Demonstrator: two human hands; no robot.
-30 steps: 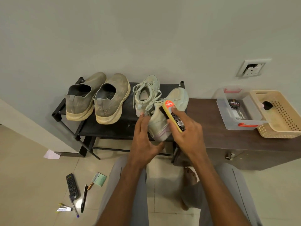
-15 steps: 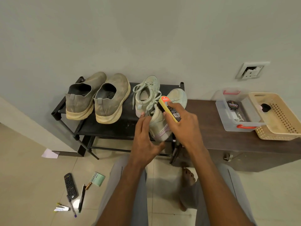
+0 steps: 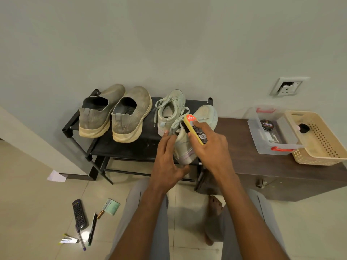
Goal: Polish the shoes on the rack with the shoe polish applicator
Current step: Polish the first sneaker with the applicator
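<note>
On the rack (image 3: 120,151), right end: I work the near pale sneaker (image 3: 185,149).
My right hand (image 3: 210,149) grips the shoe polish applicator (image 3: 195,129), bristles against the sneaker's collar; my left hand (image 3: 167,162), fingers straight, steadies its left side.

Looks like a home entryway or hallway: low black shoe rack (image 3: 116,149) against a plain wall, worn grey slip-ons (image 3: 114,113) on it, tiled floor with a TV remote (image 3: 79,213) and pens (image 3: 92,228) lying around, wall socket (image 3: 286,88) above a dark wooden bench (image 3: 262,166).
</note>
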